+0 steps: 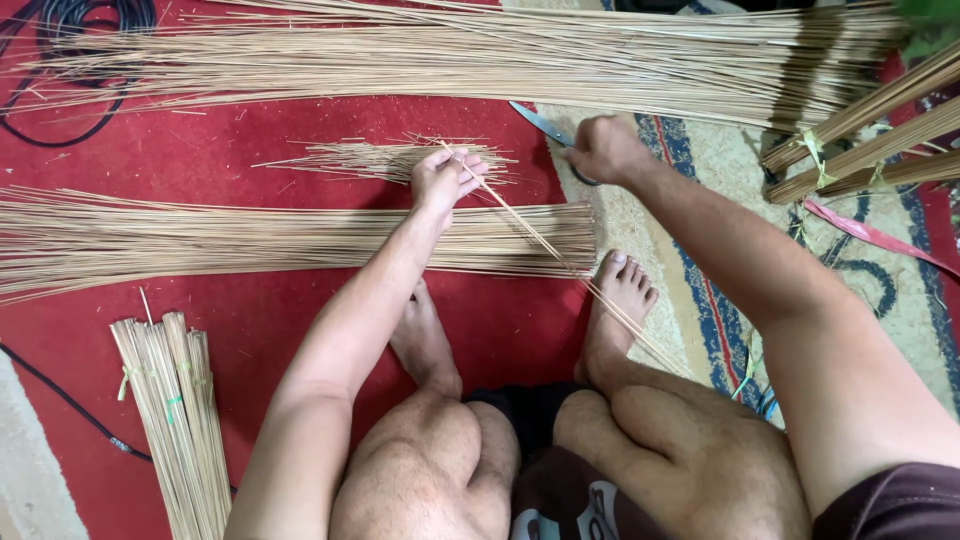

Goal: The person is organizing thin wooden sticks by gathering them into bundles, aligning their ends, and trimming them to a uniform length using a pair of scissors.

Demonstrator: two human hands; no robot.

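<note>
The left hand [445,180] pinches a few thin sticks [560,255] between curled fingers and thumb, near their far ends; the sticks run back diagonally over the right foot [620,300] toward the person's lap. The right hand [603,150] is closed around the handles of a pair of scissors [540,125], whose blades point away to the left and stand just beyond the held tips (whether the blades are parted I cannot tell). Just past the left hand lies a small scatter of short offcuts [380,158] on the red mat [250,320]; a flat layer of long sticks [250,240] lies across the mat below the wrist, a larger spread [450,55] lies farther off, and tied bundles [175,420] rest at the left. The likely trouble is the blades closing near the left fingertips, since the grip sits close to the stick ends; the loosely pinched sticks could also slip or splay, giving uneven lengths, or flex and snap.
</note>
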